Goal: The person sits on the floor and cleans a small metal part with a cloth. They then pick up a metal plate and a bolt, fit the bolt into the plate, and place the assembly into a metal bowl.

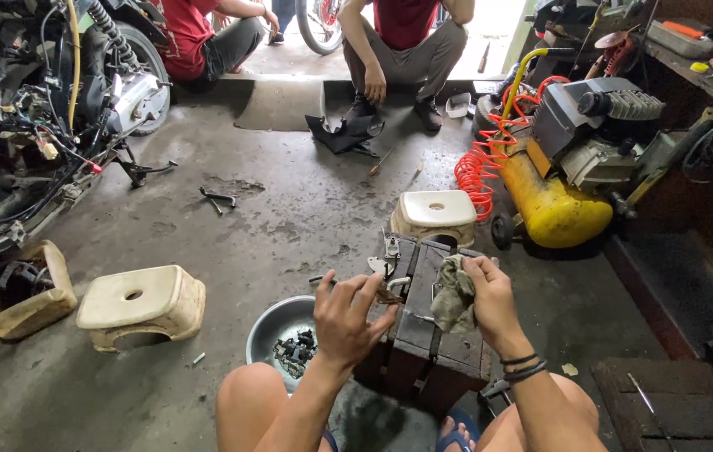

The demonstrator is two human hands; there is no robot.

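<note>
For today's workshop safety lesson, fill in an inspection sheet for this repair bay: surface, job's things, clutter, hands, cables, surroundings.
Surface: stained concrete floor; dark wooden crate serves as bench.
Job's things: small dark metal part in the left hand; grey rag in the right hand; metal basin holding small dark parts.
Clutter: two low plastic stools, cut-open jerrycan, loose tools on the floor.
Hands: left hand fingers spread around the part; right hand closed on the rag.
Cables: coiled red air hose; exposed scooter wiring.
Surroundings: yellow air compressor, stripped scooter, two crouching people at the doorway.
</note>
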